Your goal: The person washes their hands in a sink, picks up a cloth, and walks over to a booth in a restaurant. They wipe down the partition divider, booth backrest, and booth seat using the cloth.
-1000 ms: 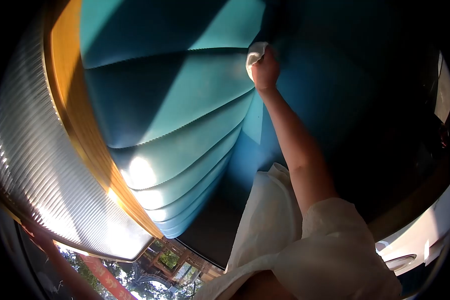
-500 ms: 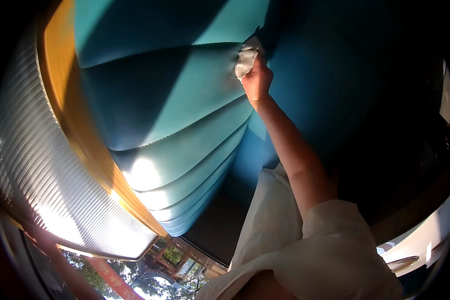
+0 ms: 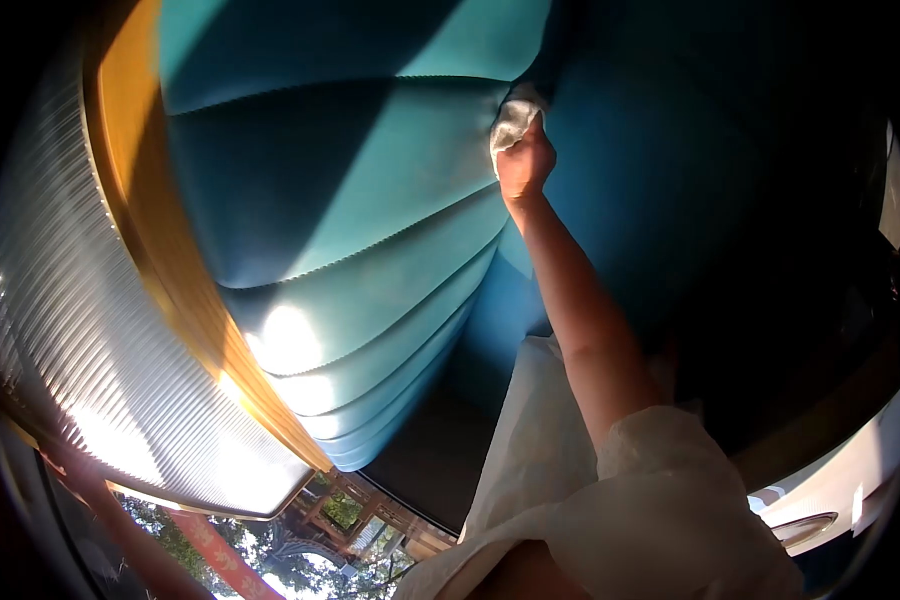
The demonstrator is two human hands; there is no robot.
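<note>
My right hand (image 3: 526,168) is closed around a crumpled whitish cloth (image 3: 515,124). It presses the cloth into the crease where the teal padded backrest (image 3: 400,190) meets the blue seat surface (image 3: 610,220). The backrest looks smooth and leather-like, with stitched seams running between its padded channels. My bare forearm reaches up from a loose white sleeve (image 3: 660,460) at the lower right. My left hand is out of view.
A yellow wood-like trim (image 3: 160,240) edges the backrest. Beyond it stands a ribbed translucent panel (image 3: 90,330) with bright sun glare. Trees (image 3: 315,570) and a red banner (image 3: 215,550) show at the bottom. Deep shadow covers the right side.
My right hand and the cloth have shifted slightly right and down along the crease. The cloth's folds look different, and the view has tilted a little.
</note>
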